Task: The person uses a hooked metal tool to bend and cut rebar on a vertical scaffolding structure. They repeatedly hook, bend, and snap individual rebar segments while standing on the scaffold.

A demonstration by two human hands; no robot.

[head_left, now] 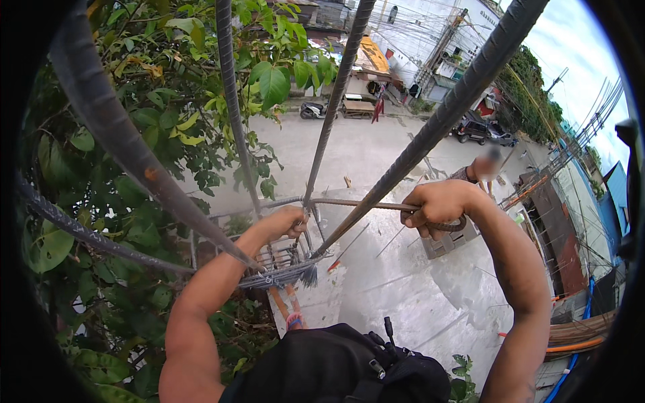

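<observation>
Several ribbed upright rebars (pixel 431 127) rise around my arms. My right hand (pixel 440 203) is closed around a bent rebar stirrup (pixel 366 203), whose hooked end curls below the fingers. The stirrup's far corner lies against one of the thinner uprights. My left hand (pixel 285 223) is inside the cage of bars next to that corner, its fingers pinched together; what is between them is too small to make out. Below it, more stirrups are stacked around the uprights, and a bundle of thin tie wire (pixel 308 275) lies across them with its ends hanging out.
Leafy branches (pixel 151 134) crowd the left side. Far below is a concrete surface (pixel 396 282) with thin bars sticking up and grey blocks (pixel 450 242). A person (pixel 463 174) is beyond my right hand. A black bag (pixel 336 366) is in front of my body. Utility cables (pixel 591 127) run at the right.
</observation>
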